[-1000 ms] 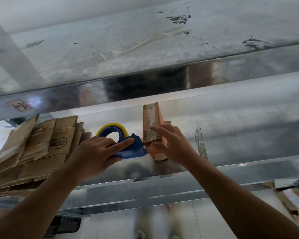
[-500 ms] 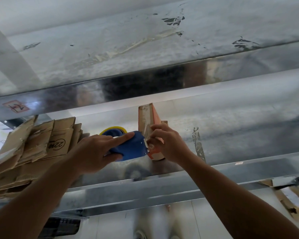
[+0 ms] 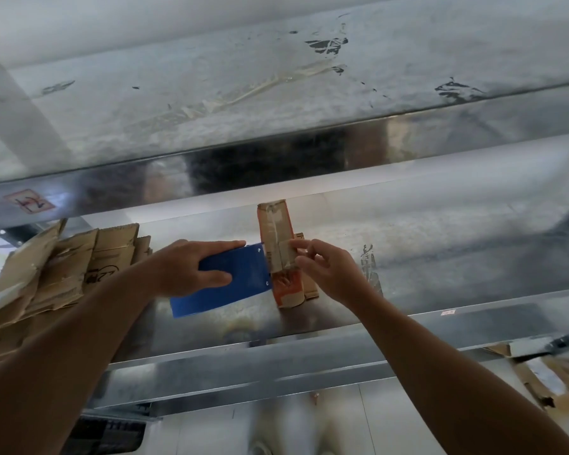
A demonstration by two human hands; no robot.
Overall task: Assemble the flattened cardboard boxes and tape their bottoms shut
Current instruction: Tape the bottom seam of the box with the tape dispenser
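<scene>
Dispenser (image 3: pixel 240 284) turned flat, right hand (image 3: pixel 329 274) pinching box (image 3: pixel 275 224)

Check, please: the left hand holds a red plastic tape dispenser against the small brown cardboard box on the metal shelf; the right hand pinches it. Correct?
No: the head view shows a blue plastic tape dispenser, not red, in the left hand, against the small brown cardboard box on the metal shelf; the right hand pinches it.

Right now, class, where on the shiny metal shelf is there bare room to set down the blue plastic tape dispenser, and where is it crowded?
The shiny metal shelf is bare right of the upright orange-brown cardboard box, past a stuck tape scrap, and along its front edge under the blue plastic tape dispenser. Crowded: flattened brown cardboard sheets at the left.
</scene>
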